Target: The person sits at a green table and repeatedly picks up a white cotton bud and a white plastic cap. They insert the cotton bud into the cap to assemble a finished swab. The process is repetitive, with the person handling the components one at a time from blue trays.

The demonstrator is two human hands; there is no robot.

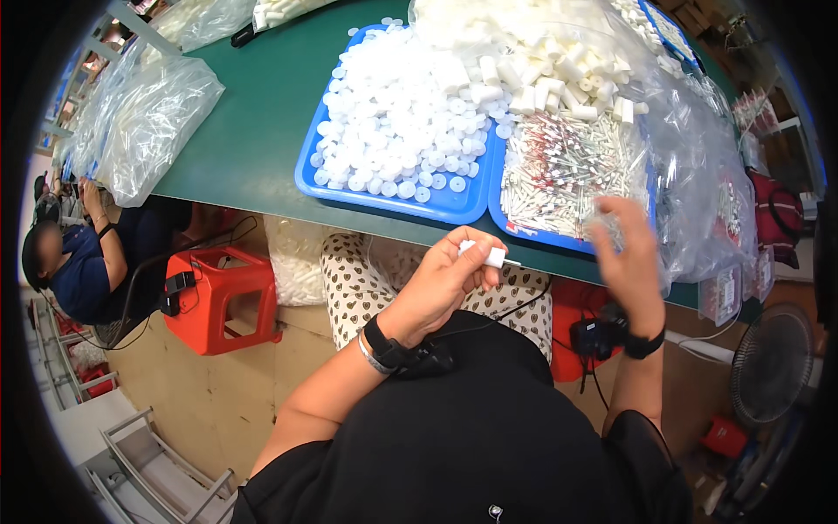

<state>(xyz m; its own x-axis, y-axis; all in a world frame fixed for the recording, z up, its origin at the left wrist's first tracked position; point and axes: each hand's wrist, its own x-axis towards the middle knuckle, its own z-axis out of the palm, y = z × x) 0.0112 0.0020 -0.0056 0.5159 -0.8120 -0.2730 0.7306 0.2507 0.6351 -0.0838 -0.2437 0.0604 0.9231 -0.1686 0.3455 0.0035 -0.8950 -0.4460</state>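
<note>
My left hand (441,279) is curled shut around a small white tube (485,255). I pinch it between thumb and fingers, and one end sticks out to the right. It is short, round and plain white, and I hold it just in front of the table edge, above my lap. My right hand (630,253) is blurry. Its fingers are spread and I see nothing in it. It hangs over the near edge of the right tray (534,234).

That tray is blue and full of thin white sticks (567,170) with red bits. A heap of fat white tubes (559,79) lies behind them. Just beside it, on the left, is another blue tray (384,203) full of round white caps (401,122). Both sit on a green table (253,122). A clear bag (707,175) lies right of the trays, and more bags (148,122) lie far left.

Under the table stands a red stool (218,297). Another person (78,262) sits far to the left. A fan (772,362) stands low on the right.
</note>
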